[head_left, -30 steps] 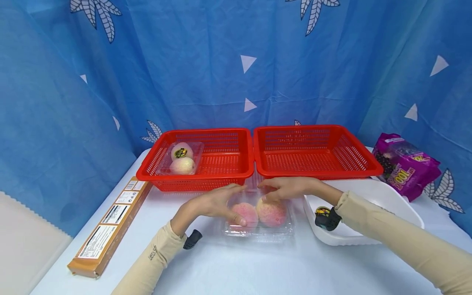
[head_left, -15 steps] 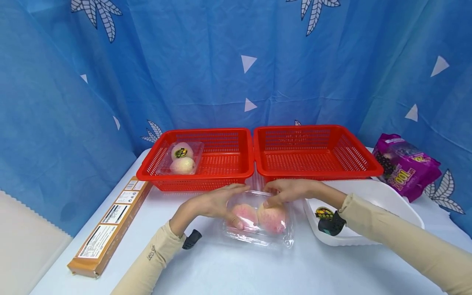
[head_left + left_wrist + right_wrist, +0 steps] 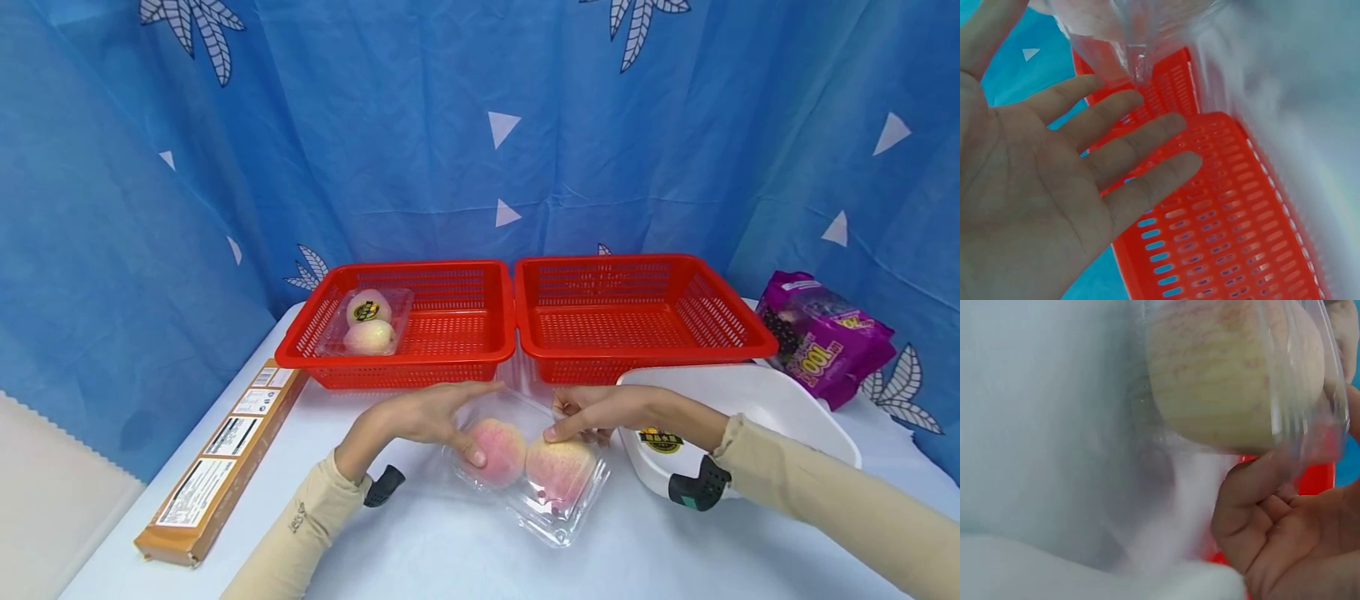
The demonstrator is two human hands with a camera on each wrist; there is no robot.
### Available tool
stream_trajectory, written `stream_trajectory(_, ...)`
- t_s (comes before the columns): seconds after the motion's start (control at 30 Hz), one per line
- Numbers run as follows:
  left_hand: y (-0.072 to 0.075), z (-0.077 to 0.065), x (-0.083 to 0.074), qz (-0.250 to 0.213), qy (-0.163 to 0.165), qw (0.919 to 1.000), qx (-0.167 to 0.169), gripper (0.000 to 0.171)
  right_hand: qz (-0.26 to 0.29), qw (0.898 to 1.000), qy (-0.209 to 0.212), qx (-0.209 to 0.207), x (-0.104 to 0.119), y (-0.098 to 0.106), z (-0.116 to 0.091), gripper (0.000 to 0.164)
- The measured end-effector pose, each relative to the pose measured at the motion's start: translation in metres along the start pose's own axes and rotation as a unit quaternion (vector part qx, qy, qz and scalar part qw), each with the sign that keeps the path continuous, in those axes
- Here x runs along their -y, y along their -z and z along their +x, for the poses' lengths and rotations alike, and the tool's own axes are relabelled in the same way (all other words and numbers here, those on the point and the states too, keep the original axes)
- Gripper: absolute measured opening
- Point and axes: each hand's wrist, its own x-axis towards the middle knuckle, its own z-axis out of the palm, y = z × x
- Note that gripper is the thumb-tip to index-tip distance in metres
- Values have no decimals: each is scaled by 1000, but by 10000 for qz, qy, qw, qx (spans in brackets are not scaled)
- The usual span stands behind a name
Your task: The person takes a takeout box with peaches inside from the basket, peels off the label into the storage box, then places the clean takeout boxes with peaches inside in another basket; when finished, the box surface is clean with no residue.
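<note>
A clear plastic clamshell box [image 3: 542,500] with two pink-and-cream peaches [image 3: 562,468] sits askew over the middle of the table, its right end turned toward me. My right hand [image 3: 611,412] pinches the box's right side, thumb on top and curled fingers under the edge; the right wrist view shows those fingers [image 3: 1254,500] against the plastic. On the other side, my left hand [image 3: 423,417] has its thumb over the lid near the left peach. Its fingers [image 3: 1141,147] are spread and fairly straight in the left wrist view, apart from the box.
Two red baskets [image 3: 420,360] stand side by side at the back; the left one holds another box of peaches [image 3: 370,337]. A white tub [image 3: 750,383] is at right, a purple packet [image 3: 821,337] behind it. A long brown carton [image 3: 221,467] lies at left.
The peach box has turned clockwise, its right end swinging toward me. My right hand has moved slightly nearer and changed its grip to the box's edge; the left hand barely moved.
</note>
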Motion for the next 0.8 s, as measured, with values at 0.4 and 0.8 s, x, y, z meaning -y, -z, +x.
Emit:
stream_trajectory(0.4, 4, -6, -6, 19, -163, 9999, 48, 90, 803, 9960, 246, -290, -5, -12, -15, 34)
stream_trajectory(0.8, 10, -11, -13, 557, -349, 9957, -647, 74, 1590, 9824, 696, -694, -3, -16, -34, 45)
